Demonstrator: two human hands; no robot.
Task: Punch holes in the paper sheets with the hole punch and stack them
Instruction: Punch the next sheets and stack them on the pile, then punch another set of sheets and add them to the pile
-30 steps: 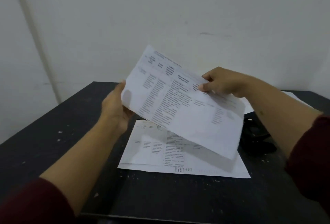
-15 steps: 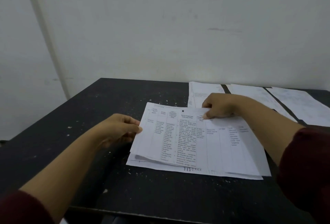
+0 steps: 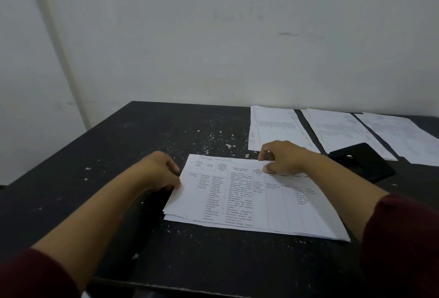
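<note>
1. Head view: the stack (image 3: pixel 256 202) lies at table (image 3: pixel 118 155) centre, long axis nine-to-three.
2. Left hand (image 3: pixel 161 171) pinches its nine o'clock edge; right hand (image 3: pixel 282 157) pinches the twelve o'clock edge.
3. Hole punch (image 3: pixel 363 161) sits at two o'clock, nearer the right hand.
4. Printed table text is unreadable.

Black tabletop (image 3: pixel 118 155), matte, speckled with pale flecks and paper bits, densest toward the middle and far edge. A stack of printed sheets (image 3: pixel 249 202) lies flat near the front edge, right of centre, its edges slightly fanned at the left and front. Along the far edge toward the right corner lie three separate groups of printed pages (image 3: pixel 273 126), (image 3: pixel 337 131), (image 3: pixel 399 131) side by side, with a black hole punch (image 3: pixel 363 162) sitting on the tabletop just in front of them, apart from the stack.
</note>
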